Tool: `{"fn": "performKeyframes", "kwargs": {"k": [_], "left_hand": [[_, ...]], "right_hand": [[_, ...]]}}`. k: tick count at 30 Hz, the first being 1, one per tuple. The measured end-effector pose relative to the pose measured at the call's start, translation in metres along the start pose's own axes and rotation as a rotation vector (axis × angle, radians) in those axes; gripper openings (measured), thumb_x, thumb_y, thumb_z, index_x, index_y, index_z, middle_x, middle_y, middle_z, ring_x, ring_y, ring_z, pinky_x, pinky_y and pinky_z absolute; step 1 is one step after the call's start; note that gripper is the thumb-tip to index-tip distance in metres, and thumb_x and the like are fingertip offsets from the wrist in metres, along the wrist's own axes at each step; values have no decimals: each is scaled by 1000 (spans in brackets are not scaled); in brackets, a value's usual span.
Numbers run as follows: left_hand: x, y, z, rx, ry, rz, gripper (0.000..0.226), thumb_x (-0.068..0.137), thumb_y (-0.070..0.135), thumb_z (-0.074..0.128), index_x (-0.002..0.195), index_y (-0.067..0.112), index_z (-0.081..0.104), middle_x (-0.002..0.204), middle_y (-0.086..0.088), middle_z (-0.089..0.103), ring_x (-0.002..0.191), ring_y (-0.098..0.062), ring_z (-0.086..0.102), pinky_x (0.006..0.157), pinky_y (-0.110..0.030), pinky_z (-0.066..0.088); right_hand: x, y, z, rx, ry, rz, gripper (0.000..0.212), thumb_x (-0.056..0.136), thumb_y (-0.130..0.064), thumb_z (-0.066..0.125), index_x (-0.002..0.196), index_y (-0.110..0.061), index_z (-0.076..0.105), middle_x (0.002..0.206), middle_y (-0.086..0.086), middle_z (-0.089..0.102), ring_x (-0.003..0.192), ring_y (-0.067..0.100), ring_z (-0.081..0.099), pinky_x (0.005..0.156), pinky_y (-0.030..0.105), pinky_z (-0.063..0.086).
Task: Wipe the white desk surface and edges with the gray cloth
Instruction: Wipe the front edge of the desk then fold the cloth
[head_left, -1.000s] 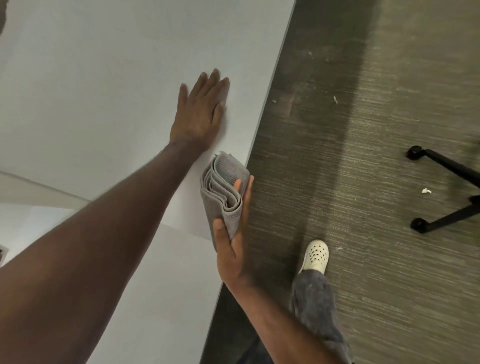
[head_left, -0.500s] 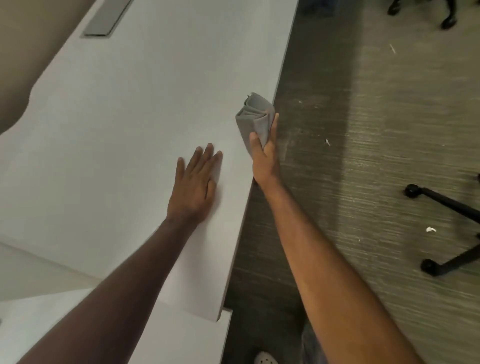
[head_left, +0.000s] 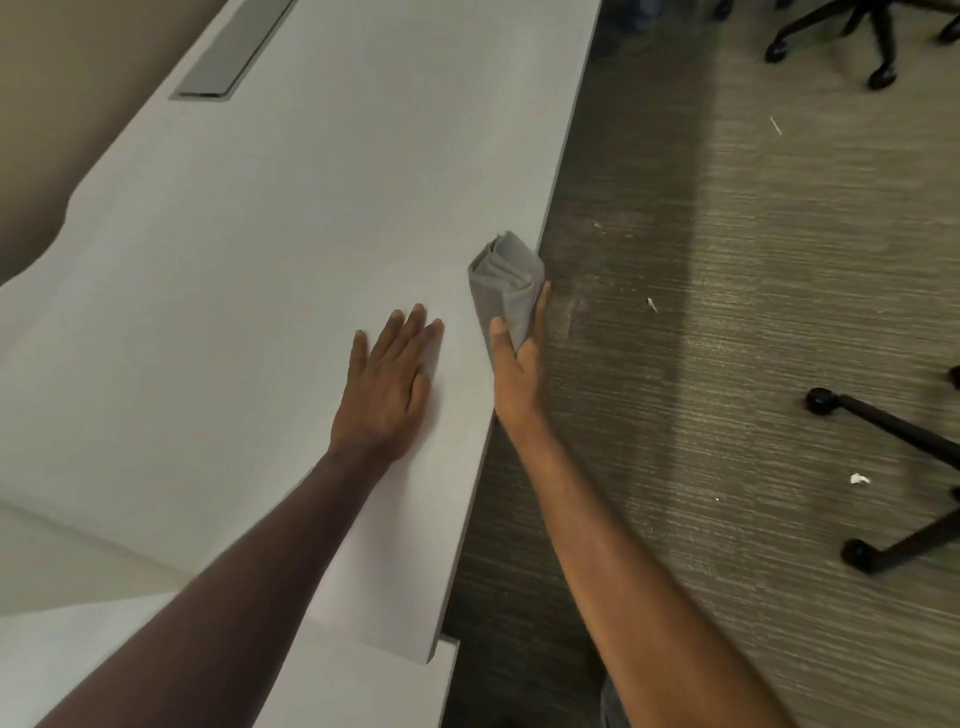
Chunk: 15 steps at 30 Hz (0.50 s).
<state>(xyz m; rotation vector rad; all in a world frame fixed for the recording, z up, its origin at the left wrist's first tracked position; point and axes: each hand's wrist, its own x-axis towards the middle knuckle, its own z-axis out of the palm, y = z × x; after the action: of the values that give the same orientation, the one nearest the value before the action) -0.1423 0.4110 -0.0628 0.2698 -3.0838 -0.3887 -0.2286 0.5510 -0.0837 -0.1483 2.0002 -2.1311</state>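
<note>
The white desk (head_left: 270, 249) fills the left and middle of the view, its long right edge running from top centre down to the lower middle. My left hand (head_left: 387, 387) lies flat on the desk top, fingers spread, holding nothing. Just to its right, my right hand (head_left: 517, 364) grips a folded gray cloth (head_left: 506, 278) and presses it against the desk's right edge, thumb on the top surface and fingers down the side.
A gray cable hatch (head_left: 231, 57) is set into the desk at the far left. A second white surface (head_left: 332, 691) sits lower at the near end. Black chair legs with castors (head_left: 883, 431) stand on the carpet at right, another chair base (head_left: 857, 31) at top right.
Along the desk's right edge, my right hand with the cloth has moved away from me, from behind my left hand to just past it. My left hand stays flat on the desk.
</note>
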Motion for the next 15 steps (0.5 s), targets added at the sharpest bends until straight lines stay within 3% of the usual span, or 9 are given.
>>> {"fn": "performKeyframes", "kwargs": {"k": [2,6,8,13,15], "left_hand": [[1,1,0,-10,5,-7,57,104,28,19,161,27,20,170,5,12,158,-14,4,127,-53,6],[1,1,-3,-29,-21,1,62,100,37,11,161,26,18,171,5,9,158,-13,1,127,-52,4],[0,2,-5,-12,-25,17,65,99,40,8,161,25,17,170,4,8,158,-15,0,127,-52,3],[1,3,-6,-19,-19,9,65,99,39,9,161,25,19,170,3,9,158,-15,2,127,-52,3],[1,2,-5,-40,-19,10,64,99,41,8,161,26,19,170,4,9,158,-14,1,127,-52,3]], "right_hand": [[-55,7,3,-7,0,-52,75,105,-28,46,165,-13,4,175,6,5,161,15,10,126,13,12],[-163,29,11,-93,0,-103,71,107,-43,42,166,-27,5,175,-4,7,162,16,8,132,42,10],[-193,36,12,-203,24,-118,70,107,-53,37,165,-33,4,175,-8,7,162,16,9,130,45,11],[-179,39,6,-65,-57,-82,75,105,-56,39,165,-28,5,174,-8,12,161,16,13,130,54,17],[-155,40,4,15,-81,-87,76,106,-53,42,166,-25,4,174,-8,15,160,14,16,131,43,18]]}}
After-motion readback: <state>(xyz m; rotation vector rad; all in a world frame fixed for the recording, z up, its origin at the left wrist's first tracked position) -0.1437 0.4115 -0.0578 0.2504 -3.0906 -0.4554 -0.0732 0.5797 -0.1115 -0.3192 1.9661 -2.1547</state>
